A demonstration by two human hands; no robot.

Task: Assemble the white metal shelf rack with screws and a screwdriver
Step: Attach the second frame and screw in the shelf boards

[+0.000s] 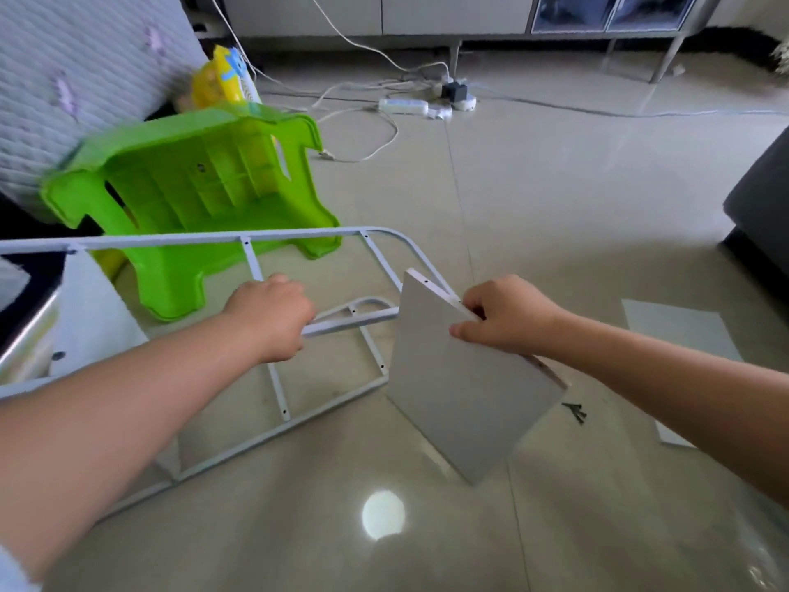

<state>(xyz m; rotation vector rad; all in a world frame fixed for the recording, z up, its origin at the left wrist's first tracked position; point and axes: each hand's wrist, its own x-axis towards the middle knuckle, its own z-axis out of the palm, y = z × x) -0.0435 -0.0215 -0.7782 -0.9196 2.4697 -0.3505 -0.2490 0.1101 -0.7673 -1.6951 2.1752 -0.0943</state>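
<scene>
A white metal ladder-like frame (273,239) stretches across the floor from the left edge to a rounded end near the centre. My left hand (269,316) grips a second white frame tube (354,322) that lies in front of it. My right hand (501,316) holds the upper edge of a white shelf board (461,403), which stands tilted with its lower corner on the floor. A small pile of dark screws (574,411) lies on the tiles right of the board. No screwdriver is in view.
An overturned green plastic stool (192,194) lies behind the frame. Another white board (679,331) lies flat at the right. A power strip with cables (403,106) sits further back. A quilted cover (64,79) is at the upper left, dark furniture (764,198) at the right.
</scene>
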